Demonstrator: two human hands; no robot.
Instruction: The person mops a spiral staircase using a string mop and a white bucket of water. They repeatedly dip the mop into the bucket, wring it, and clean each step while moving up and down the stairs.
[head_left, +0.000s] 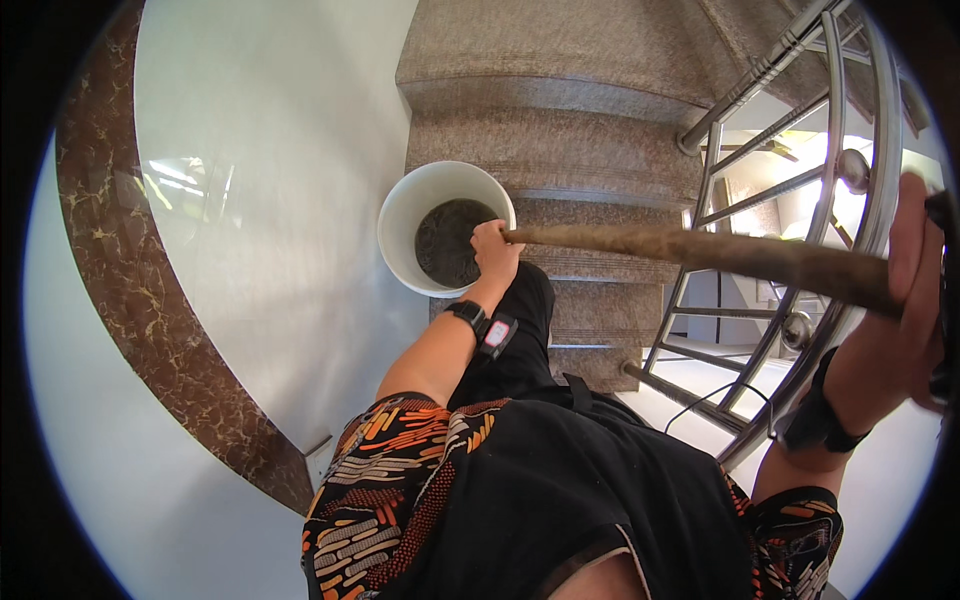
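Observation:
A long wooden pole (675, 247) runs across the view from the white bucket to the right edge. My left hand (496, 253) grips its far end above the bucket's right rim; whether it also touches the rim I cannot tell. At the right edge, my right hand (911, 292) is closed around the near, thicker-looking end, partly cut off by the picture's dark border. The white plastic bucket (397, 217) stands on the stairs beside the wall and holds dark, murky liquid (450, 244). Part of its right rim is hidden behind my left hand.
Brown speckled stone steps (555, 142) rise ahead and curve right. A stainless steel railing (832, 165) borders them, passing behind the pole. To the left is a glossy pale wall (277, 225) with a brown marbled band (165, 285). A thin dark cable (720, 390) loops near my right wrist.

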